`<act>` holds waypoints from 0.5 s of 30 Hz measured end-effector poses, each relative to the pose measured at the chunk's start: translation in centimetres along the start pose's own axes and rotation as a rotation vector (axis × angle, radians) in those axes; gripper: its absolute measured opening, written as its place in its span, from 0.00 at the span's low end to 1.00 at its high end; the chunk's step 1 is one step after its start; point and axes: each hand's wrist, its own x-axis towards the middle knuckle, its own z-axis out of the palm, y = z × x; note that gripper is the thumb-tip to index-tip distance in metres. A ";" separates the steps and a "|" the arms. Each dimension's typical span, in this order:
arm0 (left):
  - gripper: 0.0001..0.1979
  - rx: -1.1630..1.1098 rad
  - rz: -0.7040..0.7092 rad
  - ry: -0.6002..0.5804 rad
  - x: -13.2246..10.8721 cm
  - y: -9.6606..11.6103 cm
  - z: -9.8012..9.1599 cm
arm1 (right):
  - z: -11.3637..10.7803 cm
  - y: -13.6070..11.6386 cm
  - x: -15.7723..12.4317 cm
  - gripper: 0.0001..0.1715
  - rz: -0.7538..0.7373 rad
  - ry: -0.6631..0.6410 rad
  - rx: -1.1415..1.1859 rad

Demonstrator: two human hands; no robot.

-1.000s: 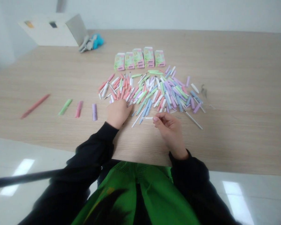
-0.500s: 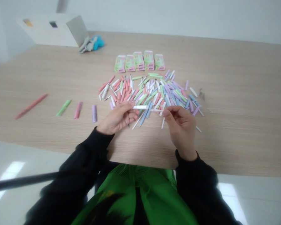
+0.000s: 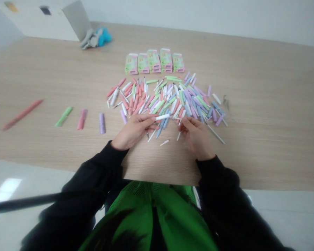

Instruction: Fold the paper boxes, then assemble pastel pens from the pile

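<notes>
Left hand (image 3: 133,130) pinching short white plastic pen barrel (image 3: 162,116); right hand (image 3: 197,136) pinching thin clear refill (image 3: 176,118); both likely light, stiff, slippery; grip mid-length

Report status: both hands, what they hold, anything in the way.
Left hand pinching white tube. Right hand pinching thin rod, blurred. Pile of pen parts right behind both, on table.
</notes>
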 end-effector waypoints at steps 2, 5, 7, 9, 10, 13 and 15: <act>0.09 0.161 0.121 0.015 -0.1 0.1 -0.3 | 0.1 0.1 0.0 0.19 0.013 -0.024 0.008; 0.14 0.525 0.366 0.080 -0.5 0.6 -0.6 | 0.1 0.0 -0.1 0.18 -0.001 0.002 0.018; 0.12 0.776 0.527 0.138 -0.7 1.1 -0.6 | -0.2 -0.1 -0.1 0.18 0.004 0.004 0.017; 0.08 0.947 0.627 0.171 -0.9 1.4 -0.6 | -0.5 -0.2 -0.1 0.18 0.021 -0.009 0.020; 0.06 0.997 0.645 0.160 -1.0 1.5 -0.5 | -0.6 -0.2 -0.1 0.18 0.031 -0.014 0.024; 0.04 1.041 0.661 0.138 -1.4 1.9 -0.4 | -0.8 -0.6 -0.1 0.17 0.062 -0.012 0.054; 0.04 1.050 0.689 0.187 -1.6 2.2 -0.4 | -0.7 -0.8 -0.2 0.16 0.082 0.005 0.094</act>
